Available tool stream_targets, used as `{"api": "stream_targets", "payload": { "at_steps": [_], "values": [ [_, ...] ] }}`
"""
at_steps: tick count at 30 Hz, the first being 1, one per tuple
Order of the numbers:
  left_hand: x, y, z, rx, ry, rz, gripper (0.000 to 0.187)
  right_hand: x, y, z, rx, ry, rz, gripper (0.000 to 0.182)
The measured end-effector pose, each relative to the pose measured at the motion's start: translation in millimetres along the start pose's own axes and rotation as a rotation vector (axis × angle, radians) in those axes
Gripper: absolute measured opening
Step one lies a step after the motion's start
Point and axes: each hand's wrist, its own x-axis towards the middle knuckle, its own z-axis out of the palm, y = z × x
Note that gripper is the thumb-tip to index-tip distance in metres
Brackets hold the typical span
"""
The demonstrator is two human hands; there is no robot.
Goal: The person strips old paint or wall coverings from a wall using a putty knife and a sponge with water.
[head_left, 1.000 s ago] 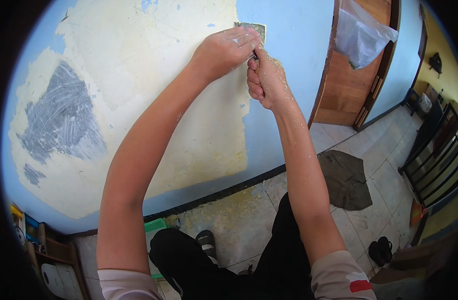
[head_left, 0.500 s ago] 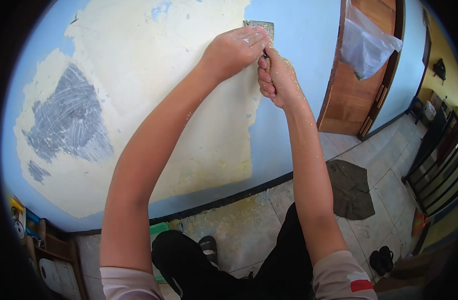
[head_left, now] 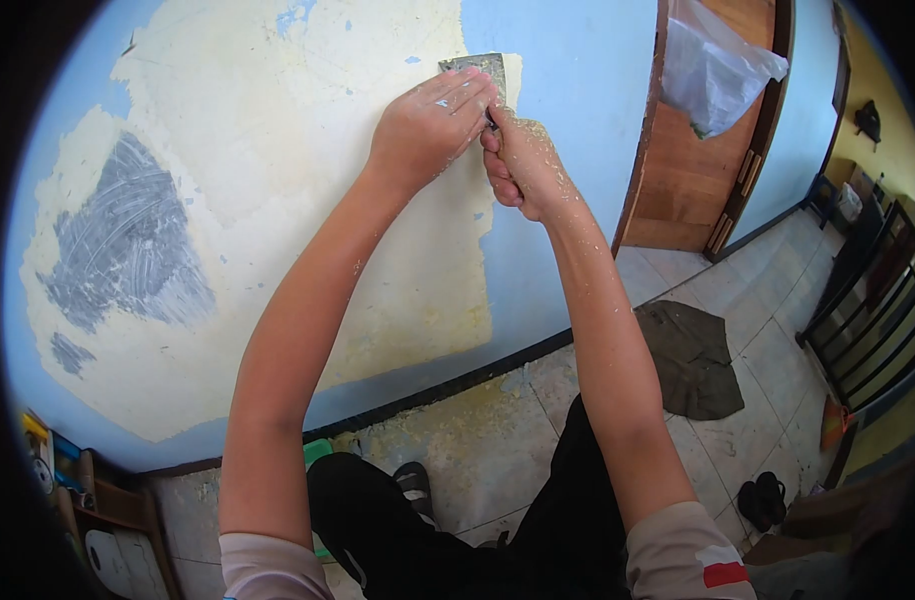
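A putty knife (head_left: 492, 68) has its wide metal blade against the wall, at the edge between cream and blue paint. My right hand (head_left: 518, 165) is wrapped round its handle, thumb uppermost, with pale flakes over the wrist and forearm. Against the lower part of the blade lie the stretched fingers of my left hand (head_left: 428, 125), side by side and dusted with white; its thumb is hidden. Cream wall surface (head_left: 338, 220) spreads left of the blade, ragged at its border with the blue paint (head_left: 563, 150).
A grey patch (head_left: 133, 240) marks the wall at left. Scraped flakes (head_left: 458, 420) litter the tiles below. A dark cloth (head_left: 690, 360), sandals (head_left: 762, 500) and a railing (head_left: 878, 330) are at right. A plastic bag (head_left: 718, 75) hangs by the wooden door (head_left: 693, 180). A shelf (head_left: 113, 500) stands lower left.
The blade now shows a bare cream strip to its right, where blue paint was. Both hands and the putty knife appear further left in view, partly because the view has shifted.
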Motion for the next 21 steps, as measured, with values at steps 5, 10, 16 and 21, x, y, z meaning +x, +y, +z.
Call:
{"api": "stream_targets", "payload": {
  "at_steps": [5, 10, 16, 21],
  "values": [
    [2.0, -0.5, -0.6, 0.036, 0.065, 0.047, 0.019, -2.5, -2.0, 2.6, 0.063, -0.02, 0.013, 0.049],
    [-3.6, -0.8, -6.2, -0.002, 0.004, 0.04, 0.023, -5.9, 6.7, 11.0, 0.142, -0.002, 0.017, 0.048],
    [5.5, -4.9, -7.3, -0.031, -0.02, 0.004, 0.028, -3.7, -7.4, 6.8, 0.127, -0.007, 0.042, 0.048],
    [4.6, -6.0, -8.5, -0.01, -0.051, 0.011, 0.028, -2.9, -3.3, 10.4, 0.141, 0.004, 0.025, 0.048]
  ]
}}
